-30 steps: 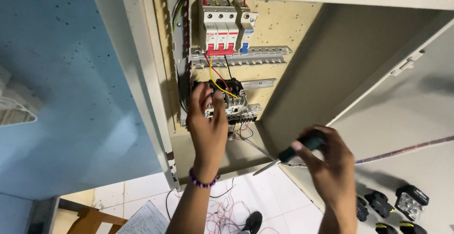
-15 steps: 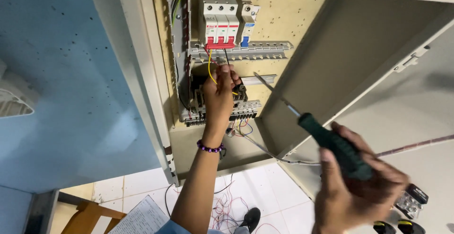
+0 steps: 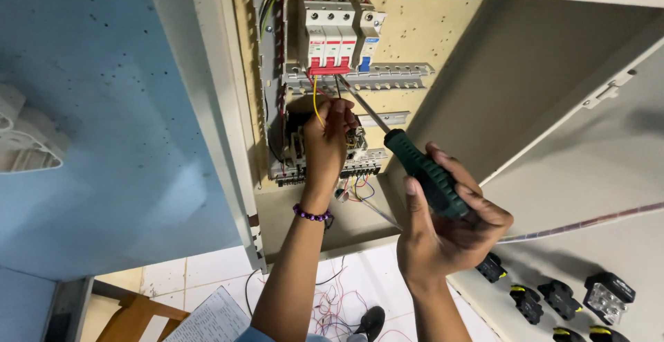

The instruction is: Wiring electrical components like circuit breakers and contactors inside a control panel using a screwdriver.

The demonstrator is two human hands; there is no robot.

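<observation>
I look up into an open wall-mounted electrical cabinet (image 3: 228, 107). My left hand (image 3: 326, 134) reaches inside and pinches a yellow wire (image 3: 316, 103) just under a row of white and red circuit breakers (image 3: 330, 38). My right hand (image 3: 446, 224) grips the dark green handle of a screwdriver (image 3: 415, 165). Its metal shaft slants up and left, with the tip close to the bottom of the breakers and to my left fingers. A bead bracelet (image 3: 311, 214) circles my left wrist.
The cabinet door (image 3: 553, 107) hangs open at right, with black switches (image 3: 553, 297) on its lower part. A terminal strip with thin wires (image 3: 360, 169) sits below my left hand. Loose wires lie on white floor tiles (image 3: 332, 307), beside papers (image 3: 207, 318). Blue wall at left.
My right hand has lifted the screwdriver from low beside the cabinet up towards the breakers. My left hand has moved up from the terminal strip to the yellow wire.
</observation>
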